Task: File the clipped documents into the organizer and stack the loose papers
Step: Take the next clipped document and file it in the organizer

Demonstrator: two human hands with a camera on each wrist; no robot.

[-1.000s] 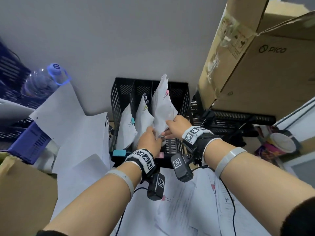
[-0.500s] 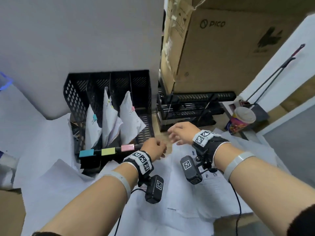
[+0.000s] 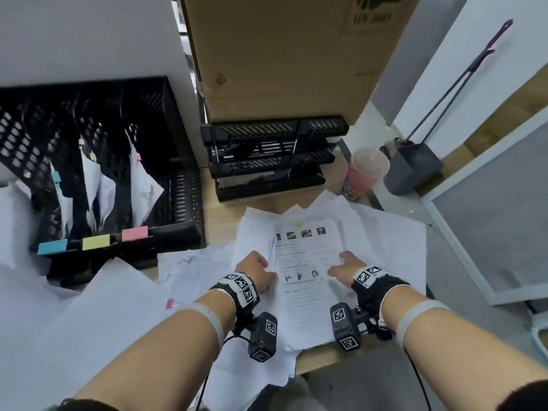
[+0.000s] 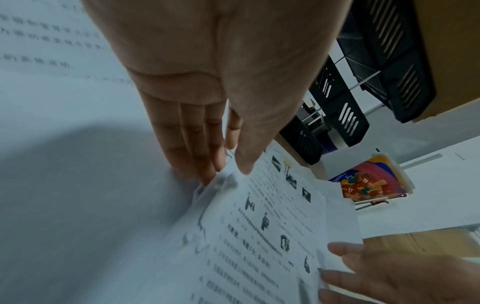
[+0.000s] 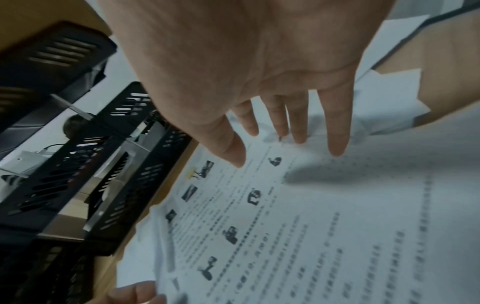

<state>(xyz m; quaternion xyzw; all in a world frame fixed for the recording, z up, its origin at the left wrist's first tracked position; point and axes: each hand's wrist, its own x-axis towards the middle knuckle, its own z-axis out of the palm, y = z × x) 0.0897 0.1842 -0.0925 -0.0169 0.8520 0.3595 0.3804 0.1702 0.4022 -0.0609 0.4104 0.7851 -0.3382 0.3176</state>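
Note:
A printed document [image 3: 308,289] held by a yellow clip [image 3: 297,224] lies on loose papers on the desk, in front of me. My left hand [image 3: 255,272] pinches its left edge, thumb on top and fingers underneath, as the left wrist view shows [image 4: 226,174]. My right hand [image 3: 345,266] has straight, spread fingers at the document's right side [image 5: 285,148]. The black mesh organizer [image 3: 178,185] stands at the left. Its slots hold three documents, one with a blue clip [image 3: 56,177], one with a yellow clip [image 3: 92,157] and one with a pink clip [image 3: 137,157].
Loose white sheets [image 3: 89,307] cover the desk at left, with a pink clip [image 3: 169,304] among them. Stacked black letter trays [image 3: 267,158] and a cardboard box [image 3: 281,54] stand behind the document. A colourful cup [image 3: 366,173] is at the back right. The desk's front edge [image 3: 326,354] is near my wrists.
Both hands let go of the pink-clipped document in the organizer and came down right to the yellow-clipped document on the desk. My view swung right and down.

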